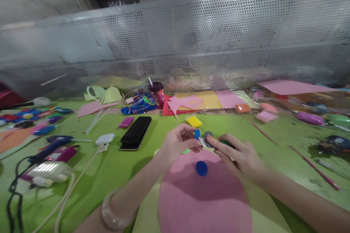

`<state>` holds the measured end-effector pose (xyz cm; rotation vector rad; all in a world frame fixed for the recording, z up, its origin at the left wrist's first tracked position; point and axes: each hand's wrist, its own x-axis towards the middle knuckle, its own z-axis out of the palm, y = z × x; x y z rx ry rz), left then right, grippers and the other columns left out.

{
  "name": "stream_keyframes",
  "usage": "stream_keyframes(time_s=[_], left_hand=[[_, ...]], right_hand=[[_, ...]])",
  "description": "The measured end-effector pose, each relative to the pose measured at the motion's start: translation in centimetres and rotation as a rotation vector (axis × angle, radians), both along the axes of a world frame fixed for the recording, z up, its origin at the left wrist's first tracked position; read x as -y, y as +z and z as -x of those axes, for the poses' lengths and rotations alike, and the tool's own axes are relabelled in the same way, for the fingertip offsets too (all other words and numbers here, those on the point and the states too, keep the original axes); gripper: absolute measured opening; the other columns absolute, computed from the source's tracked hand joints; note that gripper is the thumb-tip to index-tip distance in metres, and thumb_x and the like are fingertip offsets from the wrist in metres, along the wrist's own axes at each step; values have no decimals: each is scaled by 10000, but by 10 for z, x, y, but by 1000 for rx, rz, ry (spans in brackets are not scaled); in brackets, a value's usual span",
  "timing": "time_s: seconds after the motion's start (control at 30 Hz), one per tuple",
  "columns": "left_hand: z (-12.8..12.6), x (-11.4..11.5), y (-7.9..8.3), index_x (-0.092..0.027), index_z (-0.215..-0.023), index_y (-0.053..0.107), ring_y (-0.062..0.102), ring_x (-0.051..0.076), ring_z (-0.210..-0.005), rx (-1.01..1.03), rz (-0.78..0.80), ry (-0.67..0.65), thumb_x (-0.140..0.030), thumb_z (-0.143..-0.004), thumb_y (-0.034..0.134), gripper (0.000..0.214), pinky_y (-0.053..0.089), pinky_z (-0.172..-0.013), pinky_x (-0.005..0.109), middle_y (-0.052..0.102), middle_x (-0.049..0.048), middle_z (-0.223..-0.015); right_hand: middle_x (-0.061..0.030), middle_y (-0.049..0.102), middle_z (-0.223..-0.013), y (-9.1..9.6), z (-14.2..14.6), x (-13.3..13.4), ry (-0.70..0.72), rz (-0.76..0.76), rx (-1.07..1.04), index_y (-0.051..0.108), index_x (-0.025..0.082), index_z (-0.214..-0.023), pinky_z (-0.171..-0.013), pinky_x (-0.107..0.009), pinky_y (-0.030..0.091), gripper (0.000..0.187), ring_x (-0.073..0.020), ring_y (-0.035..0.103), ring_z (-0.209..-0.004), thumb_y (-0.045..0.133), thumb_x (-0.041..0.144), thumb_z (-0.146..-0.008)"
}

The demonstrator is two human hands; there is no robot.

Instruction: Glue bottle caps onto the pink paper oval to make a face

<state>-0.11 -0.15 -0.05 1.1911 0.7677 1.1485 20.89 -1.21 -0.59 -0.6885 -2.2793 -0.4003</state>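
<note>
Both my hands meet over the far edge of a pink paper circle [203, 200], which lies on a pale yellow sheet [147, 207]. My left hand [182, 140] pinches a small blue-and-white packet [197, 133] between thumb and fingers. Against the packet's right side, the fingertips of my right hand [240, 151] are pressed together. A grey disc [208, 134] sits just behind those fingertips. On the pink circle, below both hands, is a round blue disc [201, 168]. Something dark green shows partly beneath my right hand's fingers.
A phone [136, 133], purple packet [126, 122] and glue gun [51, 147] with cords are at left. A yellow packet [194, 121], lidded cup [156, 94] and coloured papers lie beyond my hands. Pink sticks [314, 167] lie right; a perforated metal panel [218, 36] stands behind.
</note>
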Motion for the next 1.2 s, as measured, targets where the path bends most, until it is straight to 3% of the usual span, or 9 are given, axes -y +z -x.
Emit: stream_keyframes(time_s=[0.3,0.57,0.83,1.2], left_hand=[[-2,6,-3,-159,-804,549,648,130,-535,49,-35,-45,-194,-625,776,291,538,-528,255,662,-21,-643],[-3,6,-1,-151,-783,554,646,121,-544,88,-50,-38,-135,-607,772,281,546,-538,245,679,-13,-649],[-2,5,-7,-160,-814,555,614,114,-542,76,-108,-75,-149,-625,771,287,522,-446,215,649,-22,-663],[-4,11,-3,-149,-768,563,630,112,-564,86,-71,-96,-133,-562,808,320,549,-514,225,662,-24,-652]], right_hand=[[-30,592,-825,0,0,0,-2,4,-18,442,266,-1355,-450,-178,400,433,-73,498,-512,400,190,-932],[-37,561,-872,3,1,1,88,26,-23,276,330,-1433,-465,-187,412,541,-88,502,-552,398,165,-932],[-31,552,-864,2,-1,1,97,39,-16,388,276,-1355,-463,-182,402,440,-74,484,-536,392,160,-930],[-48,515,-875,-4,-2,0,154,-15,-33,408,244,-1337,-482,-203,410,466,-108,513,-627,415,107,-892]])
